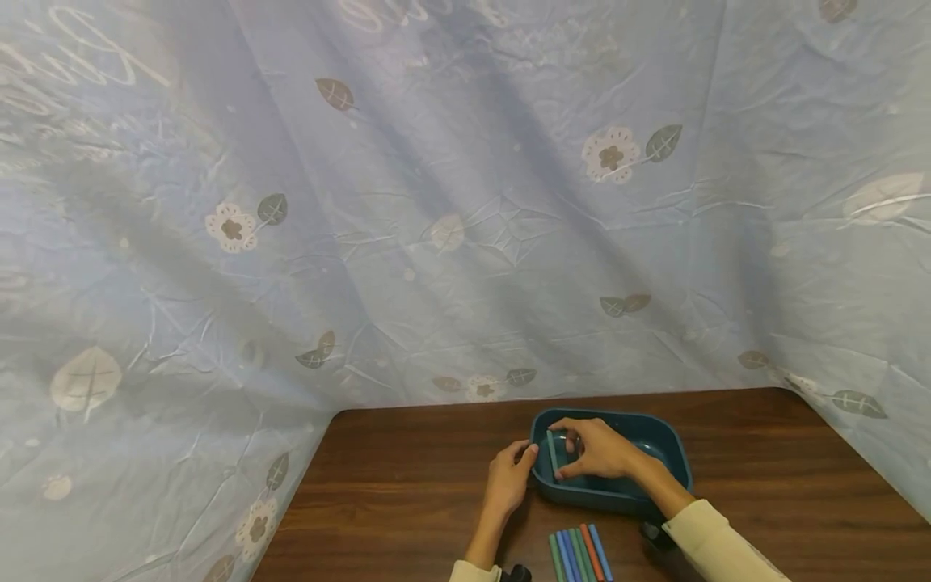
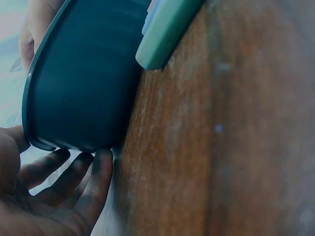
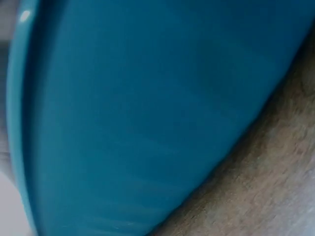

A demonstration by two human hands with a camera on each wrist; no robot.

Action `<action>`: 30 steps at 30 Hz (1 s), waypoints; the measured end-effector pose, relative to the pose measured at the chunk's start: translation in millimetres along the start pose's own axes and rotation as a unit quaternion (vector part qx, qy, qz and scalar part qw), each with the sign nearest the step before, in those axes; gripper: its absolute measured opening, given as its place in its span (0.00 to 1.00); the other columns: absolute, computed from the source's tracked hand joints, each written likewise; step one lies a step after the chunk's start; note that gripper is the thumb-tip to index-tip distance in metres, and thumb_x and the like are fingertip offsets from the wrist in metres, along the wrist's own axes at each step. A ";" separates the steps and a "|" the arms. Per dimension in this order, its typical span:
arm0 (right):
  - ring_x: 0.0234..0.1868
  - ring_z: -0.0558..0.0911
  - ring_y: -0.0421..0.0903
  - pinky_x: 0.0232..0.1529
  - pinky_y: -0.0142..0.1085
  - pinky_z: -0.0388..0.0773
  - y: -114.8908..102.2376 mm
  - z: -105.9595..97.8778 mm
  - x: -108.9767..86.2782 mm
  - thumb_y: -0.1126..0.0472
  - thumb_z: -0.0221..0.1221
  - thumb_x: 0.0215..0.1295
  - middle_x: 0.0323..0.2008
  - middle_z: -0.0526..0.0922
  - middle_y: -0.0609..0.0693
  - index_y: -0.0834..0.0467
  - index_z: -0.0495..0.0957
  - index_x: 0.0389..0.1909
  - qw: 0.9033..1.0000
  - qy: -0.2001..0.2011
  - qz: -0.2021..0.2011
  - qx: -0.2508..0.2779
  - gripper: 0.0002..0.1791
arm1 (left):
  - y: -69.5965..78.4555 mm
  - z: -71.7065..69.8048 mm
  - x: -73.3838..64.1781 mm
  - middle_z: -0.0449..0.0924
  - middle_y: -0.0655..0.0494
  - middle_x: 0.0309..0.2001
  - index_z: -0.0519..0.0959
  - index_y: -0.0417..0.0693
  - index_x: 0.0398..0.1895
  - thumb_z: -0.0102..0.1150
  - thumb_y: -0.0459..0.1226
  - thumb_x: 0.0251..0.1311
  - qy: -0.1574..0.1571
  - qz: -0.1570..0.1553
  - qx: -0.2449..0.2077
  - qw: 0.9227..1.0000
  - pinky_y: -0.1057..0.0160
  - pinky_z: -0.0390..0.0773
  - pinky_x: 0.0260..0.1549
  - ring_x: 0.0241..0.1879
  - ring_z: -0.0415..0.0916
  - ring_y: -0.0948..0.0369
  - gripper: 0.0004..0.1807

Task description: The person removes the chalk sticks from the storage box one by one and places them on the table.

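Note:
A dark teal plastic basin (image 1: 611, 505) stands on the wooden table. Inside its left end, my right hand (image 1: 600, 449) pinches a thin pale green stick (image 1: 552, 455) lengthwise between thumb and fingertips. My left hand (image 1: 507, 481) holds the basin's left end; in the left wrist view its fingers (image 2: 101, 172) touch the outer wall and the thumb reaches to the rim. In front of the basin lies a row of green, blue and red sticks (image 1: 579, 554), side by side. The right wrist view is filled by the basin's wall (image 3: 147, 113), so the right hand's fingers are hidden there.
The brown wooden table (image 1: 407, 485) runs under everything. A pale blue patterned cloth (image 1: 465, 242) hangs behind and around it. Dark wrist devices, such as the one below the right forearm (image 1: 657, 535), sit close to the basin and sticks.

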State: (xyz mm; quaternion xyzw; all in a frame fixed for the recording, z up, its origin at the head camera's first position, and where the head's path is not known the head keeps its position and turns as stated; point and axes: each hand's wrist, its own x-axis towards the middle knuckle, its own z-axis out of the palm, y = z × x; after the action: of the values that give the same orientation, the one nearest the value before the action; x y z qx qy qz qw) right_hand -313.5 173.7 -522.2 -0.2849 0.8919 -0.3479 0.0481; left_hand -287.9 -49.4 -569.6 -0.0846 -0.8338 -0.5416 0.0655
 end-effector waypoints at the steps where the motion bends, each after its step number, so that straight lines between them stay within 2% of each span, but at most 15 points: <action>1: 0.25 0.74 0.36 0.27 0.32 0.73 -1.0 -0.7 -1.7 0.48 0.80 0.58 0.38 0.80 0.52 0.62 0.75 0.72 1.000 0.001 -0.001 0.001 0.45 | -0.4 0.3 -0.4 0.91 0.45 0.53 0.87 0.41 0.59 0.59 0.47 0.78 0.001 -0.001 0.000 1.000 0.46 0.84 0.57 0.56 0.87 0.48 0.21; 8: 0.26 0.74 0.36 0.28 0.33 0.74 -9.6 -6.9 -13.4 0.47 0.79 0.58 0.39 0.80 0.48 0.61 0.74 0.72 1.000 0.010 -0.010 0.004 0.45 | -0.8 1.2 -2.1 0.91 0.46 0.52 0.87 0.42 0.58 0.60 0.47 0.78 0.004 -0.003 -0.001 1.000 0.50 0.84 0.56 0.54 0.88 0.50 0.20; 19: 0.30 0.76 0.36 0.32 0.33 0.77 -34.3 -11.5 -30.0 0.45 0.79 0.59 0.38 0.79 0.45 0.61 0.74 0.73 1.000 0.010 -0.027 0.007 0.45 | 1.0 -0.1 -2.5 0.91 0.43 0.53 0.86 0.40 0.58 0.60 0.48 0.78 0.009 -0.002 0.009 1.000 0.47 0.84 0.57 0.55 0.87 0.47 0.22; 27: 0.31 0.76 0.34 0.35 0.32 0.76 -40.4 -10.5 -50.0 0.45 0.79 0.60 0.36 0.81 0.44 0.61 0.74 0.72 0.999 0.009 -0.032 0.004 0.44 | 1.6 -0.5 -2.8 0.91 0.43 0.52 0.86 0.38 0.59 0.59 0.47 0.78 0.005 0.001 0.003 1.000 0.48 0.85 0.55 0.54 0.88 0.48 0.22; 30: 0.32 0.77 0.34 0.36 0.32 0.76 -40.5 -9.9 -57.9 0.42 0.77 0.60 0.36 0.82 0.44 0.58 0.74 0.73 0.999 0.009 -0.033 0.007 0.45 | 0.9 -1.1 -2.4 0.91 0.43 0.51 0.86 0.38 0.58 0.60 0.47 0.78 0.008 0.004 0.004 1.000 0.48 0.85 0.55 0.53 0.88 0.48 0.21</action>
State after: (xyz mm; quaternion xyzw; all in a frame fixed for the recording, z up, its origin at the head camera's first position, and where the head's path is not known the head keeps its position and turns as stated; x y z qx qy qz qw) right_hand -248.8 186.9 -495.0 -0.3108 0.8801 -0.3576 0.0310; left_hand -285.4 -50.2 -568.8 -0.0833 -0.8351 -0.5386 0.0742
